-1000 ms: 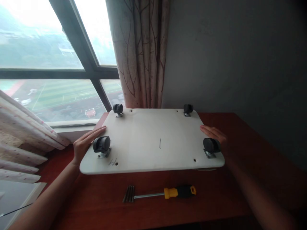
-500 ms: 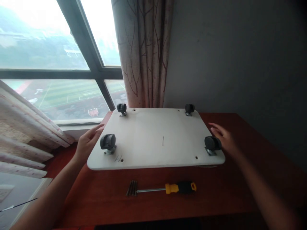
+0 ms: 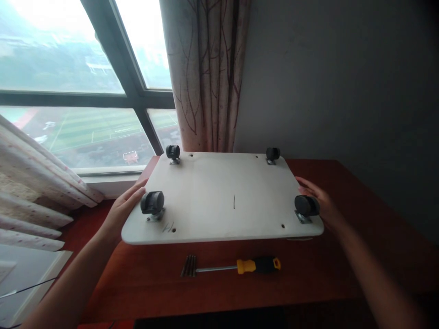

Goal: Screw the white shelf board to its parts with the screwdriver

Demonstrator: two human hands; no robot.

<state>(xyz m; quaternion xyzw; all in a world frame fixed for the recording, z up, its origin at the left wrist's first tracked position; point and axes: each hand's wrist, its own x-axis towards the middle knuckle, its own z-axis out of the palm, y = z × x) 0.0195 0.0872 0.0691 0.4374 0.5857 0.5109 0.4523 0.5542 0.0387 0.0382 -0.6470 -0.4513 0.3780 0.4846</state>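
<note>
"Where's the board (image 3: 212,196)?"
"Between my left grip (image 3: 125,206) and right grip (image 3: 324,201), both clamped on its side edges."
"And the screwdriver (image 3: 245,266)?"
"Nearer me than either grip, on the tabletop (image 3: 318,278), beside some screws (image 3: 188,266)."

Before me the white board (image 3: 209,196) sits roughly level over the reddish-brown table (image 3: 322,269), a round-cornered rectangle with four black casters (image 3: 152,202) pointing up near its corners, dark holes (image 3: 173,230) and dark strokes (image 3: 234,202) on its face.

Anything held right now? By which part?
Likely the white board, by its opposite side edges: left hand at the left, right hand at the right. Firmness of grip can't be told.
</note>
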